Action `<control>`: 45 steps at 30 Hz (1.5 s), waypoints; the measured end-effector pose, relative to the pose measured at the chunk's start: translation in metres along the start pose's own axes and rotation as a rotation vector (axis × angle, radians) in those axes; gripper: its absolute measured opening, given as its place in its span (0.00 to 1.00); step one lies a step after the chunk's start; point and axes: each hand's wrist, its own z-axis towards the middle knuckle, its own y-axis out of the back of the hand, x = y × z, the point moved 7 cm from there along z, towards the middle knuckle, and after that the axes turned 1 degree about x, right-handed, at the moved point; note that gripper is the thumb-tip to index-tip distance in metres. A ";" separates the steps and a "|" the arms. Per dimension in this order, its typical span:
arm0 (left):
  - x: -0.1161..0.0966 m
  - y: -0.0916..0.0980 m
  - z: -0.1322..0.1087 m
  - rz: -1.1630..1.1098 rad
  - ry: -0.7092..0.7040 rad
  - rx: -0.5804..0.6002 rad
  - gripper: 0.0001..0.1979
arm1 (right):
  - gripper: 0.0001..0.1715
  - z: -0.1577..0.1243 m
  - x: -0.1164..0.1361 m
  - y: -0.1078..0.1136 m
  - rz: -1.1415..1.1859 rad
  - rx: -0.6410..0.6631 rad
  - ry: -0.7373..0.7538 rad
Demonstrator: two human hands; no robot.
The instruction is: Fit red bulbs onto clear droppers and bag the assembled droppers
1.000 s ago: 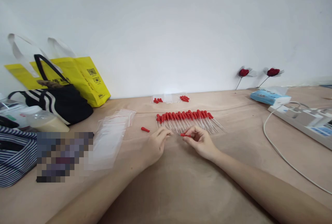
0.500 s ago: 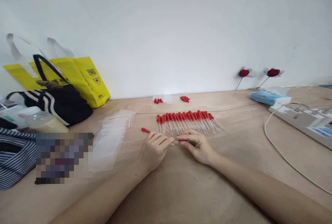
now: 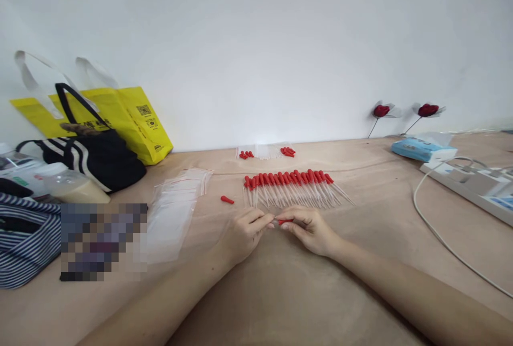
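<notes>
Between the fingers of my right hand (image 3: 308,228) is a red rubber dropper bulb (image 3: 285,221), its mouth turned to the left. My left hand (image 3: 247,233) is closed in a pinch on a clear glass tube, of which only a short end shows near the bulb's mouth; the rest is hidden by the fingers. The hands almost meet; whether tube and bulb touch I cannot tell. Beyond them lies a row of droppers (image 3: 296,191), clear tubes capped with red bulbs. One loose red bulb (image 3: 227,199) rests to the left of the row.
Clear zip bags (image 3: 172,218) lie left of my hands. Farther back, another bag (image 3: 264,151) has red bulbs at both ends. A yellow bag (image 3: 148,122), a black bag (image 3: 116,159) and a bottle (image 3: 80,188) stand left. Tissues (image 3: 420,148) and a power strip (image 3: 460,175) are right.
My hands have drawn slightly closer together, so less of the clear tube shows beside the bulb. The whole view has shifted a little.
</notes>
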 end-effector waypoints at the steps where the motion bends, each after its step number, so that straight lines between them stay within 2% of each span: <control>1: 0.000 0.000 0.000 -0.008 0.002 0.001 0.11 | 0.11 0.000 0.000 0.000 -0.005 -0.004 0.003; 11: -0.010 0.001 0.004 0.072 -0.034 -0.019 0.13 | 0.09 -0.001 0.013 0.001 -0.109 -0.083 0.094; 18: -0.015 -0.004 -0.001 0.178 -0.065 -0.008 0.13 | 0.08 -0.001 0.019 -0.003 -0.232 -0.055 0.162; 25: -0.010 -0.003 0.003 0.218 -0.046 -0.001 0.12 | 0.07 0.002 0.006 0.003 -0.205 -0.070 0.012; 28: -0.002 0.001 0.001 0.277 -0.033 -0.004 0.11 | 0.07 0.001 0.003 0.012 -0.254 -0.110 0.019; 37: -0.006 0.005 -0.001 0.287 -0.037 0.027 0.11 | 0.08 -0.005 0.009 0.003 -0.484 -0.004 0.117; 45: -0.012 0.002 -0.004 0.251 0.028 0.013 0.13 | 0.07 -0.008 0.014 -0.003 -0.461 -0.002 0.172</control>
